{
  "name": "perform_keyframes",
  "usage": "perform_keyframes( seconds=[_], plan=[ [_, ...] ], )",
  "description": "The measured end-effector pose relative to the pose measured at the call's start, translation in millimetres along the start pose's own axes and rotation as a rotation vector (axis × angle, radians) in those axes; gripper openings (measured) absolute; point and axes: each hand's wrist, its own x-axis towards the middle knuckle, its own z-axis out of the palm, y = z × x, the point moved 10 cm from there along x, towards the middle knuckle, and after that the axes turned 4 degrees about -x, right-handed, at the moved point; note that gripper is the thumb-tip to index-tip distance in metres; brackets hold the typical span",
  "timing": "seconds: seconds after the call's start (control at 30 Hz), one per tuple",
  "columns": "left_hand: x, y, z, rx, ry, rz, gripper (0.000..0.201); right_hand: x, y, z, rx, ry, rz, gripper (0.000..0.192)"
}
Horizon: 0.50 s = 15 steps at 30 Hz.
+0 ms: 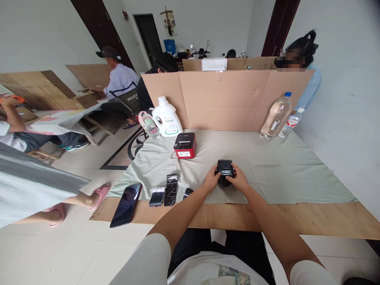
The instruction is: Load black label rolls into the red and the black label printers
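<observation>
A small black box-shaped device (225, 166) with a glossy band across its front sits near the middle of the cloth-covered table. From its left side, my left hand (211, 179) grips it, thumb on the near face. My right hand (238, 179) closes on the opposite side, its thumb also at the front. A red and black boxy machine (184, 145) with a white label stands farther back to the left. Left of my forearm lie a glossy black strip (171, 190) and a shorter black piece (157, 196). Another dark piece (188, 192) is partly hidden by that forearm.
A phone (126, 204) lies at the table's left front corner. Behind stand a white jug (166, 118), a pink-lidded bottle (150, 126), a large water bottle (276, 116) and a smaller one (291, 122). A cardboard panel (225, 101) borders the back. Several other people are around; one stands at left.
</observation>
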Motion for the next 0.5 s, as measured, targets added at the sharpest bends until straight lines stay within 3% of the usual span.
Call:
perform_keyframes(
  seconds=[0.2, 0.5],
  plan=[
    [15.5, -9.2, -12.8, -0.005, 0.07, -0.117, 0.029, -6.3, -15.5, -0.1, -0.165, 0.138, -0.032, 0.062],
    [25.3, -20.2, -18.9, -0.046, 0.057, -0.421, 0.015, -5.7, -11.0, 8.9, -0.283, 0.058, -0.065, 0.064]
  ],
)
